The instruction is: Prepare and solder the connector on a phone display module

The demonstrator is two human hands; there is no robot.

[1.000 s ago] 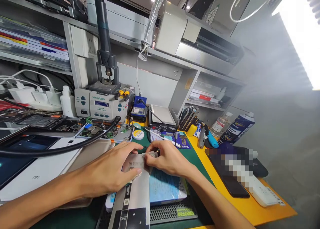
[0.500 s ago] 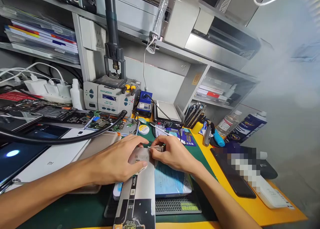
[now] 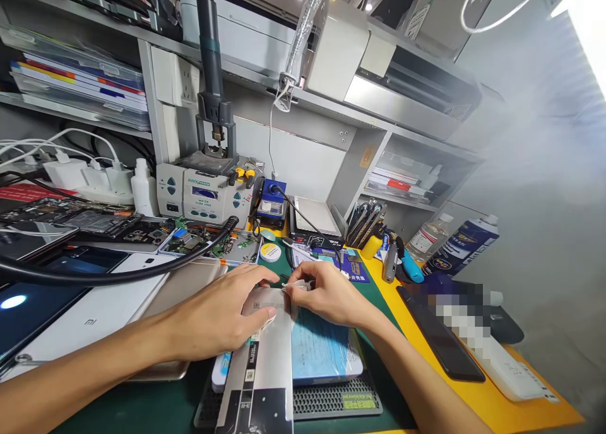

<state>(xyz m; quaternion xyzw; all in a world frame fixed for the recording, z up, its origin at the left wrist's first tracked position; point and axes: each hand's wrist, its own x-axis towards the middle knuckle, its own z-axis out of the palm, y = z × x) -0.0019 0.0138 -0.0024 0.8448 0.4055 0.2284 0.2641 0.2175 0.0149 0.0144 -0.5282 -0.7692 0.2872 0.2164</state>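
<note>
A phone screen panel lies back side up, its silvery metal crossed by a dark flex cable. It rests over a blue-and-white box wrapped in clear film. My left hand grips the panel's far left part, thumb on the metal back and fingers curled at the left and far edges. At the far right corner, my right hand pinches a small pale piece, perhaps a wipe, against the panel's edge. Its fingers hide most of that piece.
A black perforated pad lies under the box on a green mat. Phones and a white back cover crowd the left, beneath a thick black hose. A grey rework station stands behind; bottles and a spray can stand right.
The camera view has tilted slightly. Both hands keep their places on the panel, with the right fingers shifted only a little at its far corner.
</note>
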